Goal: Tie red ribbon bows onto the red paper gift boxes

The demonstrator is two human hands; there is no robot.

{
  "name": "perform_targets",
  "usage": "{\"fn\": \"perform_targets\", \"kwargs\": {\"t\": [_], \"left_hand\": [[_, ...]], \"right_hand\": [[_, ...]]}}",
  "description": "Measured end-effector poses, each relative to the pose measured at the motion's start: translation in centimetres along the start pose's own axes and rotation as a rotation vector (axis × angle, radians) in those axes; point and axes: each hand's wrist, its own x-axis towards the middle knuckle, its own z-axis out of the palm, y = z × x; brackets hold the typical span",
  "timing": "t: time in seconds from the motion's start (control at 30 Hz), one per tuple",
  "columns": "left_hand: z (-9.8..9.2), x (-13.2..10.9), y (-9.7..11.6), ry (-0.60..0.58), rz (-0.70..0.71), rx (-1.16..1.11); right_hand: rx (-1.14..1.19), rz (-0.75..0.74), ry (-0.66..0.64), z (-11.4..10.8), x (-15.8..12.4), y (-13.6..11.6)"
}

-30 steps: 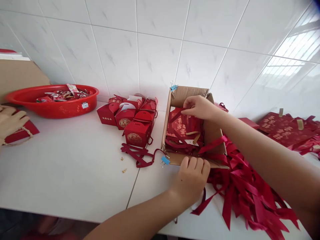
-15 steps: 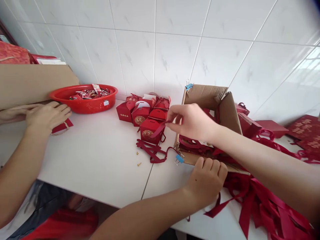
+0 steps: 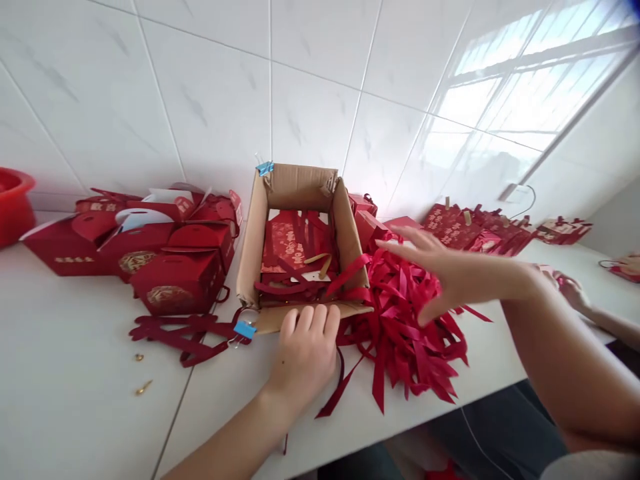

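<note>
My left hand [image 3: 307,350] grips the front wall of an open cardboard box [image 3: 245,260], its fingers curled over the top edge. Red paper bags [image 3: 285,243] and dark red strips lie inside this box. To its right, my right hand [image 3: 440,273] hovers over a tangled heap of red ribbons [image 3: 405,353], fingers spread and nothing in the palm. Some ribbons hang over the box's right wall. A blue binder clip [image 3: 245,329] sits on the front left corner, another blue clip [image 3: 265,168] on the back left corner.
Several folded red gift boxes [image 3: 175,280] stand left of the carton, with a dark red strap [image 3: 175,333] and two small gold pieces [image 3: 143,387] before them. Red bags [image 3: 450,223] line the wall at right. Another person's hand [image 3: 573,293] is at far right.
The view has swung right. My right hand has moved from the gift boxes to above the ribbon heap and opened; the ribbon it held is gone from it. My left hand stays on the carton.
</note>
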Motion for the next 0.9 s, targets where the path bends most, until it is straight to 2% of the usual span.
{"fn": "perform_targets", "kwargs": {"t": [0.03,0.07,0.17,0.27,0.33,0.4,0.43,0.57,0.67,0.8,0.9], "left_hand": [[0.0,0.0,0.0,0.009,-0.004,0.004],[0.0,0.1,0.0,0.015,-0.012,0.005],[0.0,0.2,-0.1,0.033,-0.017,0.009],[0.0,0.3,-0.2,0.064,-0.003,0.039],[0.0,0.5,-0.3,0.086,0.004,0.057],[0.0,0.8,-0.4,0.101,0.014,0.068],[-0.1,0.9,-0.4,0.105,0.02,0.073],[-0.1,1.0,-0.5,0.102,0.026,0.078],[-0.1,1.0,-0.4,0.087,0.025,0.078],[-0.1,1.0,-0.5,0.084,0.032,0.073],[0.0,1.0,-0.7,0.08,0.041,0.082]], "right_hand": [[-0.022,0.084,-0.017,2.0,-1.0,0.7],[-0.038,0.138,0.019,4.1,-1.6,1.1],[-0.146,0.141,0.147,9.9,-0.9,1.6],[-0.157,0.278,0.19,12.7,1.5,3.3],[0.0,0.387,0.076,13.4,2.8,5.4],[0.182,0.429,-0.042,13.9,3.4,7.3],[0.245,0.433,-0.06,14.2,3.5,8.0],[0.311,0.434,0.058,15.2,3.3,8.8],[0.341,0.448,0.117,15.1,3.4,8.9],[0.422,0.551,0.222,13.8,3.3,10.5],[0.519,0.651,0.343,12.0,2.3,12.4]]}}
